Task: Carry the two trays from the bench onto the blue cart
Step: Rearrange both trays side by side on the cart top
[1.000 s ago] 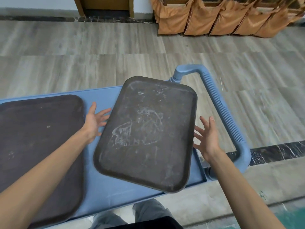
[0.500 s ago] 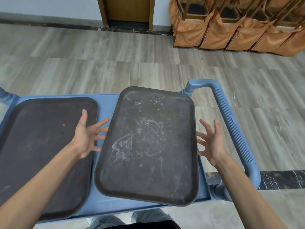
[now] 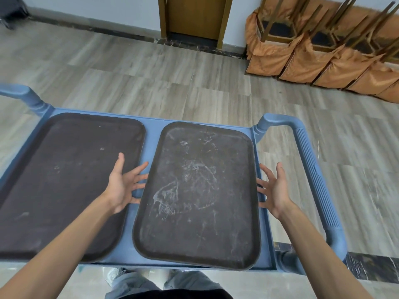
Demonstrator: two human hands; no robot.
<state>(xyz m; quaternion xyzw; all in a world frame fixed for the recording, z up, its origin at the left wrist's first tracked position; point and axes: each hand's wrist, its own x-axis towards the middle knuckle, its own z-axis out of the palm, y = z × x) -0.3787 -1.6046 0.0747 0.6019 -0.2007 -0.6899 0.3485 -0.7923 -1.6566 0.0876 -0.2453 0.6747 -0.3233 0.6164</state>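
Two dark rectangular trays lie side by side on the blue cart [image 3: 151,134]. The left tray [image 3: 64,180] is plain and dark brown. The right tray [image 3: 198,190] is scuffed with whitish marks, and its near edge overhangs the cart's front rim slightly. My left hand [image 3: 122,184] hovers with fingers spread over the gap between the trays, fingertips close to the right tray's left edge. My right hand [image 3: 273,188] is spread beside that tray's right edge. Neither hand holds anything.
The cart's ribbed blue handle [image 3: 313,180] loops up on the right; another handle post [image 3: 28,98] stands at the far left. Grey wood-look floor lies beyond. Stacked chairs with orange covers [image 3: 323,55] line the back wall beside a wooden door [image 3: 194,16].
The right tray has settled straighter and flat on the cart. Both hands stay spread at its sides. The camera view has tilted up and left, showing the whole cart.
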